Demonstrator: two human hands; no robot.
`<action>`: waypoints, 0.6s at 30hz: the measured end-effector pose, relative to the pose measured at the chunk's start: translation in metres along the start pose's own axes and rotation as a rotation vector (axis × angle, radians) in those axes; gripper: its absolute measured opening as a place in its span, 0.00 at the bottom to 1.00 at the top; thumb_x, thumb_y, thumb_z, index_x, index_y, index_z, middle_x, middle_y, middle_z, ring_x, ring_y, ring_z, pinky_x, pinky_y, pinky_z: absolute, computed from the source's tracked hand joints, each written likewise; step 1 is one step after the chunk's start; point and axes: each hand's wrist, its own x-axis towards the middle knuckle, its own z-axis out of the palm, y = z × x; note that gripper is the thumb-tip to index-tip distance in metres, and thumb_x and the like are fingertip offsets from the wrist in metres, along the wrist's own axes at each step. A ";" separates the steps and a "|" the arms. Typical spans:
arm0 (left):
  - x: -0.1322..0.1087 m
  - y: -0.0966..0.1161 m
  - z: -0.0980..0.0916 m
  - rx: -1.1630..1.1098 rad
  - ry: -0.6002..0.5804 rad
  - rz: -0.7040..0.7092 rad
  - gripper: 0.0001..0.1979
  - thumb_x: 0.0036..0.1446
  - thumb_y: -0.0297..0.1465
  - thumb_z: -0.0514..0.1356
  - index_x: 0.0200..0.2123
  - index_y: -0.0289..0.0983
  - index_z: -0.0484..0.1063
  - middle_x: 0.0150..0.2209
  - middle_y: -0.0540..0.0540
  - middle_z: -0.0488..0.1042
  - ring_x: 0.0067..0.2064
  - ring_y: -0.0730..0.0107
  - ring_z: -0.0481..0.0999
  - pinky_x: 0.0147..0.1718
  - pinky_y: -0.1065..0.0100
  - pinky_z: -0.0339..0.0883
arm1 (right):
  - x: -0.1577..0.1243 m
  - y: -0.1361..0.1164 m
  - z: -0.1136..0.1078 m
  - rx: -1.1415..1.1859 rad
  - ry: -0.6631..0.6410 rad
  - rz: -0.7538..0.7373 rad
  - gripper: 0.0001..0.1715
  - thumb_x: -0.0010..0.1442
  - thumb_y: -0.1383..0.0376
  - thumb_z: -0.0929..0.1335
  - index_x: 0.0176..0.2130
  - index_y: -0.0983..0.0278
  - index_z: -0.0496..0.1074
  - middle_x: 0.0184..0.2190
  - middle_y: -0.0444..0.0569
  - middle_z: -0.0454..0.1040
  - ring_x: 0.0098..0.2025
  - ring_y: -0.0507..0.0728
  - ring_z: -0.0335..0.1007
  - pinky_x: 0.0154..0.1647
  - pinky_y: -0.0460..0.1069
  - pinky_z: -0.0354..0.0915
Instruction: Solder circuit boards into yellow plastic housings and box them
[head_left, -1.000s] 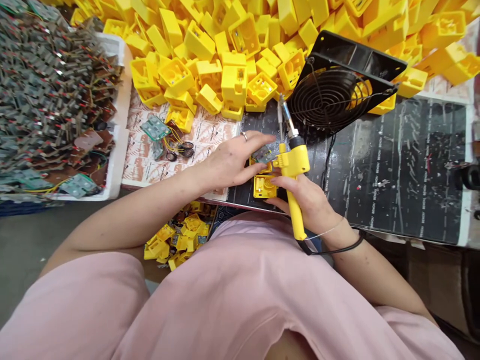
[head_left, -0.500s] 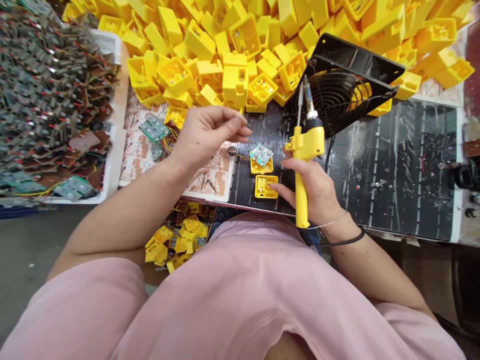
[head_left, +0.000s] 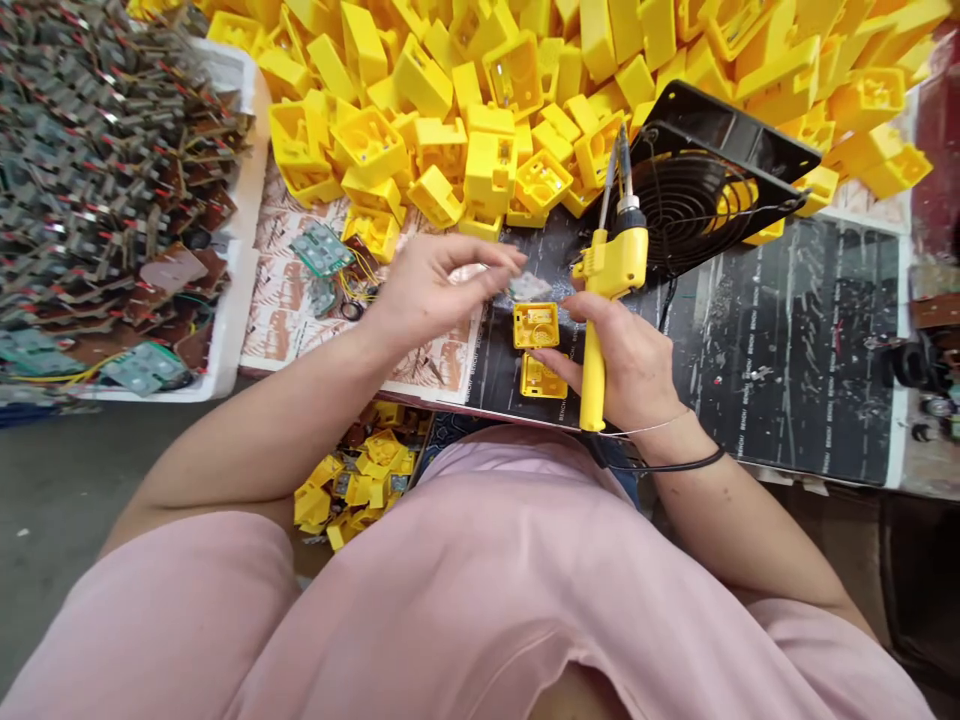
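My left hand (head_left: 457, 285) is in a pinch, its fingertips at the edge of a small circuit board (head_left: 531, 288), which is smeared by motion. Just below the board, an open yellow plastic case half (head_left: 536, 326) lies on the black mat. A second yellow case half (head_left: 544, 378) sits nearer me, touching or close to the first. Wrapped around the handle of a yellow soldering gun (head_left: 611, 265), my right hand (head_left: 630, 360) keeps its tip pointing up and away. The right thumb reaches over the case halves.
Yellow cases (head_left: 450, 130) are heaped across the back. A black fan (head_left: 697, 180) leans behind the gun. On the left, a white foam box (head_left: 251, 200) is piled with circuit boards. Wired boards (head_left: 322, 250) lie left of my left hand. More cases (head_left: 367, 480) sit below the table edge.
The circuit board has come off the upper case half and moved away from me. My left hand has come down and right to it. The right thumb has shifted slightly between the case halves.
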 end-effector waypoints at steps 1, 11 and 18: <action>0.000 0.003 -0.006 -0.097 0.054 -0.020 0.12 0.68 0.40 0.65 0.40 0.38 0.80 0.46 0.48 0.86 0.51 0.65 0.83 0.60 0.55 0.76 | 0.003 -0.002 0.001 -0.014 -0.015 0.011 0.29 0.71 0.42 0.66 0.56 0.61 0.70 0.39 0.49 0.80 0.36 0.59 0.79 0.35 0.51 0.68; -0.007 0.000 -0.031 -0.138 -0.064 -0.199 0.14 0.55 0.43 0.68 0.35 0.38 0.79 0.34 0.49 0.82 0.35 0.69 0.82 0.37 0.67 0.77 | 0.045 -0.004 0.004 0.002 -0.299 0.016 0.29 0.66 0.59 0.73 0.63 0.58 0.67 0.51 0.54 0.80 0.37 0.61 0.80 0.26 0.50 0.65; -0.013 0.027 -0.018 0.511 -0.388 -0.052 0.11 0.59 0.33 0.59 0.37 0.40 0.83 0.32 0.50 0.82 0.36 0.67 0.80 0.41 0.66 0.71 | 0.031 0.025 -0.005 0.379 -0.206 -0.190 0.25 0.69 0.60 0.72 0.62 0.61 0.68 0.52 0.53 0.81 0.54 0.62 0.80 0.63 0.61 0.73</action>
